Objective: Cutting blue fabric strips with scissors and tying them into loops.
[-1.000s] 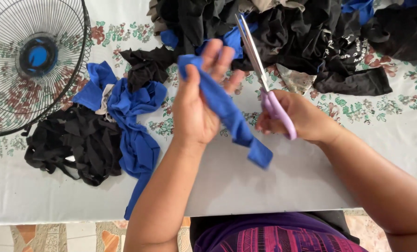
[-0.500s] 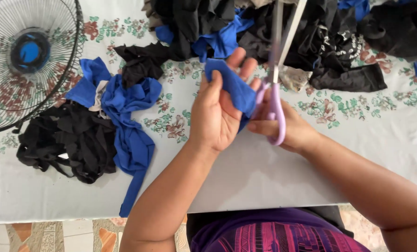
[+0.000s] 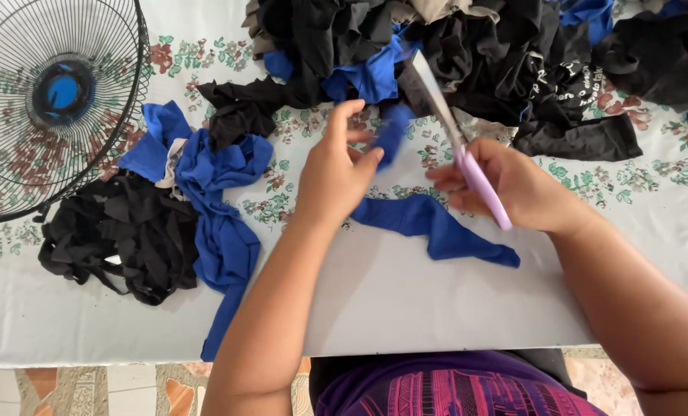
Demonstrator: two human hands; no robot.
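Left hand (image 3: 332,173) pinches a blurred blue cloth strip (image 3: 428,223), apparently; right hand (image 3: 513,185) grips purple-handled scissors (image 3: 463,150) over worktop (image 3: 405,300).

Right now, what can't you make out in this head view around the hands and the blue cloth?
- Left hand: its fingertips and the blue cloth strip at the grip are motion-blurred; the hold is unclear.
- Scissors: blades blurred, open or closed unclear; the right hand hides the purple handles.
- Heap of black and blue cloth: cut off by the top edge.
- Fan guard: cut off by the left edge.
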